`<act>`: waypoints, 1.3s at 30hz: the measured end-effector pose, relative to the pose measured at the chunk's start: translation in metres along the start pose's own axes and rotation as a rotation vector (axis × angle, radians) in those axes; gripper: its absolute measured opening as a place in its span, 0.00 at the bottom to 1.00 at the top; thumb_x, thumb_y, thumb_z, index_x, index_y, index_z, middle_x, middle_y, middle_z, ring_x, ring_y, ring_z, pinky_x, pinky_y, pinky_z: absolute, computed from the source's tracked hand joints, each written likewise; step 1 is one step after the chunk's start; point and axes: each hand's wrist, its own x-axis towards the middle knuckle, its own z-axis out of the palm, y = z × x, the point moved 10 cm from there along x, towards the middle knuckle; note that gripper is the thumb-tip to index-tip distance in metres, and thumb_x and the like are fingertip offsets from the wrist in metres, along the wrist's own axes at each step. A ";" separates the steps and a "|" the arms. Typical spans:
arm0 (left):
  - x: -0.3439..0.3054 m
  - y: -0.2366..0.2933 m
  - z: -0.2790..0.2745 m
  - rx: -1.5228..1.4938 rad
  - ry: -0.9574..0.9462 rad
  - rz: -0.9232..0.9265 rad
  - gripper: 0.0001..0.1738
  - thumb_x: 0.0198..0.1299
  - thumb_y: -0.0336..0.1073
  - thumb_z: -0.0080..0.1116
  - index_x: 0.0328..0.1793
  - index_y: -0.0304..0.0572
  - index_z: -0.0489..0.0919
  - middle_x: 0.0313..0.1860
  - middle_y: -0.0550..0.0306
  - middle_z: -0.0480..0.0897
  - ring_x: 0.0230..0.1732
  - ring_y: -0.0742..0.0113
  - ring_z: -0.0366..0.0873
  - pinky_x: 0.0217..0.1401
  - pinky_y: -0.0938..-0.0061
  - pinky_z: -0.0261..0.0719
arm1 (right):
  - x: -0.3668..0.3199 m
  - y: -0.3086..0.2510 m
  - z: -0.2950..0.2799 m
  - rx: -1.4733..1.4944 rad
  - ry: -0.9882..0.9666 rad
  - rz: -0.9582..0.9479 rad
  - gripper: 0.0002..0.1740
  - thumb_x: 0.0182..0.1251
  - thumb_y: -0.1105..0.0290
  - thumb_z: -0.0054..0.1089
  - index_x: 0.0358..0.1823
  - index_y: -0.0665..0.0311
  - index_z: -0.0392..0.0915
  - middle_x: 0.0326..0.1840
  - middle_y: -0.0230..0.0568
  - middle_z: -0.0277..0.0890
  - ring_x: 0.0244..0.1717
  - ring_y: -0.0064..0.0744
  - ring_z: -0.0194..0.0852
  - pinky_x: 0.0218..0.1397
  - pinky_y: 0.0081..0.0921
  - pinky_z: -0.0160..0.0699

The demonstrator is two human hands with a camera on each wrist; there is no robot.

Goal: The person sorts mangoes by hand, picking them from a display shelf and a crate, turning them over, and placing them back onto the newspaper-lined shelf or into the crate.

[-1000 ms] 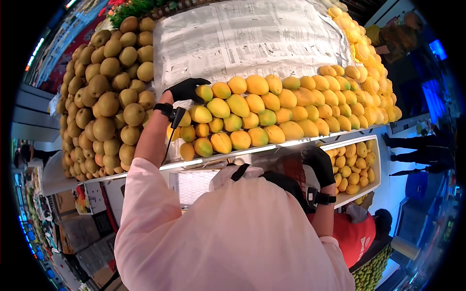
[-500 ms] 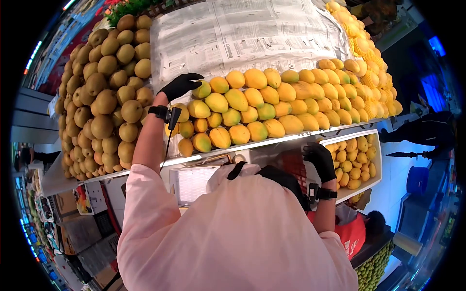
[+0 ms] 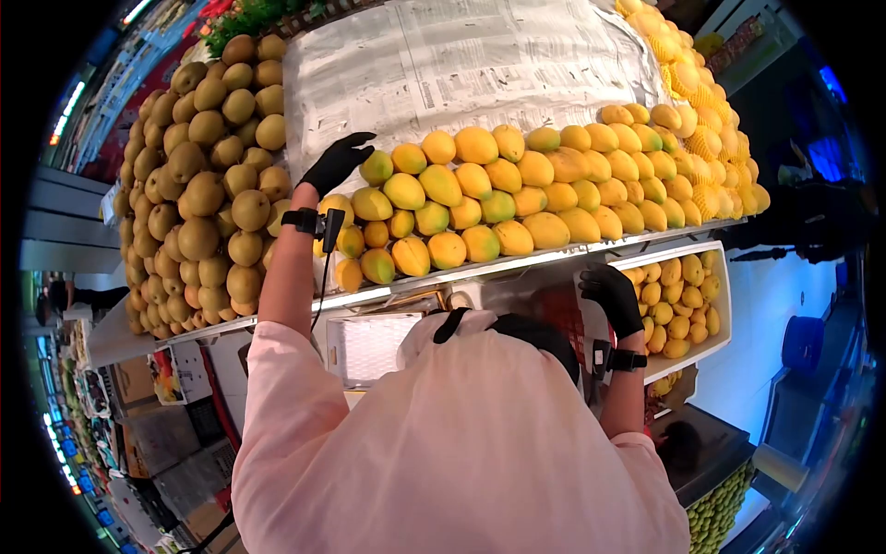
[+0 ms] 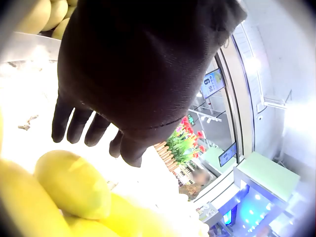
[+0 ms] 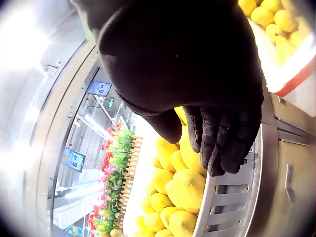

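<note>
Mango shelf (image 3: 554,259): left hand (image 3: 337,164) now off.

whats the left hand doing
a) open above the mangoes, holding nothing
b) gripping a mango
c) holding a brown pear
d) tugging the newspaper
a: the gloved left hand has its fingers straight and spread beside the top-row mango, and the left wrist view shows nothing in its grasp.

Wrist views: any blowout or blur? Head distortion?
Left wrist view: area behind the gloved left hand is blown out white, the near mango soft. Right wrist view: upper left overexposed, right hand a dark featureless mass. Head view: strong fisheye bending, black corners.
</note>
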 end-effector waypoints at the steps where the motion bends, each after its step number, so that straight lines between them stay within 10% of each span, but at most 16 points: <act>1: -0.005 0.012 -0.003 -0.014 0.048 0.009 0.20 0.67 0.37 0.58 0.63 0.40 0.77 0.59 0.51 0.80 0.58 0.64 0.76 0.63 0.73 0.72 | -0.002 0.001 -0.003 0.069 0.021 0.051 0.15 0.69 0.75 0.52 0.55 0.72 0.74 0.45 0.43 0.81 0.45 0.34 0.83 0.47 0.26 0.84; 7: -0.029 0.074 0.001 -0.190 0.371 0.287 0.13 0.66 0.34 0.59 0.55 0.39 0.81 0.49 0.59 0.84 0.49 0.73 0.79 0.57 0.76 0.75 | -0.017 0.017 -0.020 0.389 0.173 0.294 0.14 0.70 0.65 0.56 0.50 0.68 0.78 0.41 0.39 0.82 0.39 0.29 0.83 0.43 0.23 0.83; 19: -0.095 0.154 0.168 -0.463 -0.008 0.227 0.11 0.69 0.29 0.54 0.53 0.34 0.80 0.48 0.59 0.83 0.49 0.72 0.78 0.56 0.77 0.76 | -0.025 0.065 -0.034 0.273 0.216 0.314 0.10 0.66 0.67 0.59 0.39 0.67 0.81 0.30 0.33 0.79 0.31 0.22 0.78 0.34 0.19 0.78; 22: -0.104 0.159 0.208 -0.474 -0.094 0.232 0.12 0.71 0.34 0.52 0.52 0.34 0.80 0.47 0.57 0.84 0.46 0.72 0.79 0.53 0.75 0.77 | -0.028 0.096 -0.037 -0.073 0.084 0.312 0.11 0.64 0.66 0.58 0.38 0.67 0.83 0.32 0.40 0.83 0.33 0.30 0.82 0.38 0.24 0.80; 25: -0.108 0.155 0.232 -0.409 -0.163 0.184 0.14 0.73 0.37 0.50 0.51 0.33 0.80 0.46 0.56 0.84 0.48 0.70 0.80 0.55 0.74 0.76 | -0.029 0.096 -0.017 -1.130 -0.198 -0.045 0.11 0.61 0.64 0.58 0.31 0.64 0.83 0.26 0.44 0.80 0.29 0.33 0.80 0.35 0.29 0.77; 32: -0.103 0.174 0.252 -0.505 -0.195 0.154 0.10 0.70 0.31 0.51 0.46 0.32 0.81 0.43 0.56 0.84 0.46 0.68 0.81 0.54 0.74 0.76 | -0.062 0.134 -0.060 -0.526 -0.151 0.355 0.12 0.51 0.60 0.66 0.29 0.62 0.84 0.27 0.49 0.80 0.30 0.48 0.79 0.37 0.35 0.76; 35: -0.095 0.185 0.260 -0.495 -0.207 0.169 0.09 0.70 0.30 0.51 0.45 0.32 0.80 0.42 0.56 0.83 0.47 0.68 0.80 0.54 0.74 0.76 | -0.061 0.119 -0.083 -0.783 -0.067 -0.013 0.10 0.49 0.62 0.65 0.27 0.62 0.83 0.27 0.46 0.81 0.30 0.46 0.79 0.36 0.35 0.77; 39: -0.088 0.205 0.275 -0.504 -0.222 0.165 0.09 0.70 0.30 0.50 0.41 0.32 0.79 0.39 0.55 0.83 0.43 0.68 0.81 0.52 0.75 0.76 | -0.065 0.152 -0.121 -0.833 -0.062 0.230 0.10 0.51 0.64 0.63 0.22 0.63 0.80 0.24 0.40 0.80 0.24 0.38 0.78 0.29 0.29 0.75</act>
